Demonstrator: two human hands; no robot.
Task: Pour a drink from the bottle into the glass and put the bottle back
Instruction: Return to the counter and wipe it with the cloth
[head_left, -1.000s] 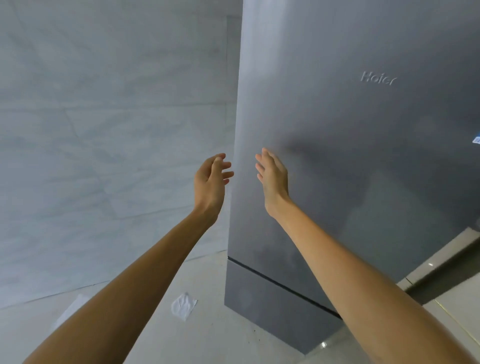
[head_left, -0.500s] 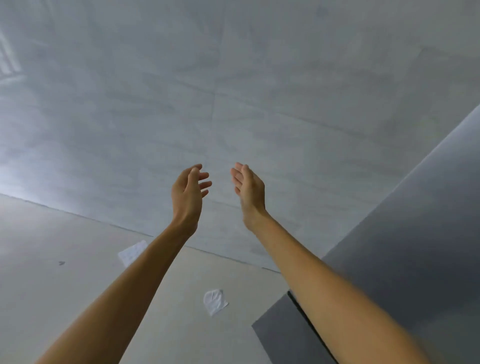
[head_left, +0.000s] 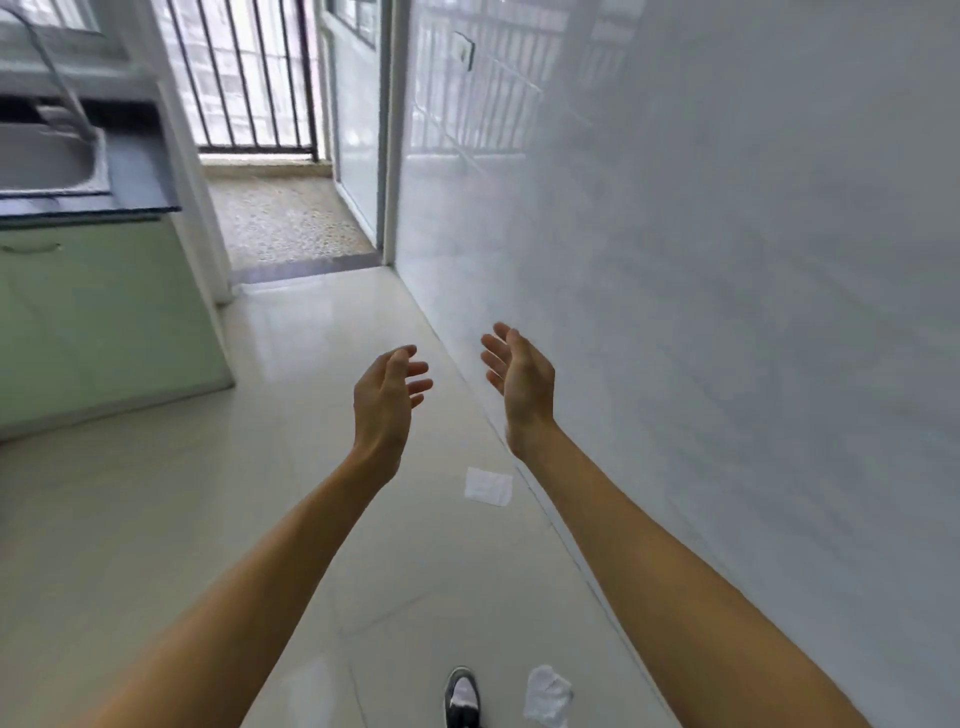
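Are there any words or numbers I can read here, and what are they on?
None can be read in this view.
The small wall plate: too blurred to show any marking.
The square paper scrap: looks blank.
The shoe: no brand can be read.

The floor (head_left: 291, 364) under both hands is glossy cream tile with thin grey joints. Right of the right hand (head_left: 519, 382), the wall (head_left: 727, 260) is pale grey-white with faint streaks. Far left of the left hand (head_left: 387, 400), the cabinet (head_left: 93, 322) is pale green under a black countertop (head_left: 135, 171) with a silver-grey sink (head_left: 47, 161). Beyond the hands, the balcony floor (head_left: 283, 223) is speckled beige behind black bars (head_left: 249, 78). Between the forearms lies a white paper scrap (head_left: 487, 486); nearer the body, a dark shoe (head_left: 462, 696) has white laces.
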